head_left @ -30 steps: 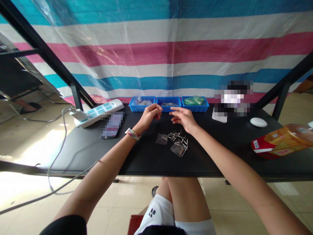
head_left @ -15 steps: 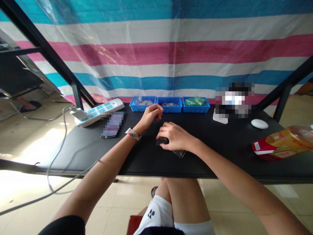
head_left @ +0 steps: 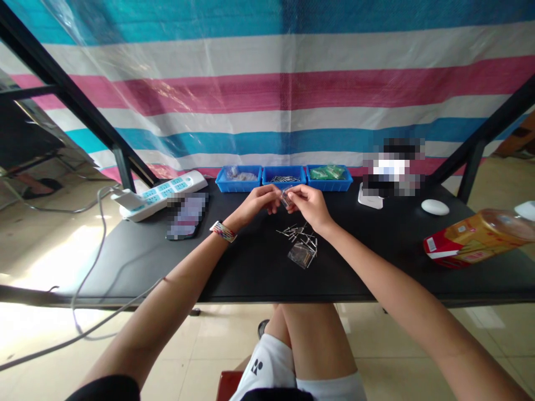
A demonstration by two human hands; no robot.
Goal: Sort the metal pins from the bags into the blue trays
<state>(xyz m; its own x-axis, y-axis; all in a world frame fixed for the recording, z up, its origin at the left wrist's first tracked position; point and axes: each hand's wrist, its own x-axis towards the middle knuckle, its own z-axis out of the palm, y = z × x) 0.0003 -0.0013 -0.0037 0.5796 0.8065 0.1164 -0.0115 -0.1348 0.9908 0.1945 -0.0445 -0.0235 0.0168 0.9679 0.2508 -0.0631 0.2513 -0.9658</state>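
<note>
My left hand and my right hand meet in front of the middle blue bin. Between their fingertips is a small clear plastic bag; both hands are closed on it. Fingers partly cover the bag, so its contents are not clear. Nearer to me, a loose heap of thin silvery metal pins, resembling rivets, is scattered on the black table. Against these pins lies another clear bag with small pieces inside.
Three blue bins stand along the back: the left bin holds clear bags, the middle bin metal pins, the right bin green packets. A power strip and phone are left; a white mouse and bottle right.
My right hand has lifted off the table and moved back to meet my left. The dark item under it is gone from view. Scattered pins and a bag now show there.
</note>
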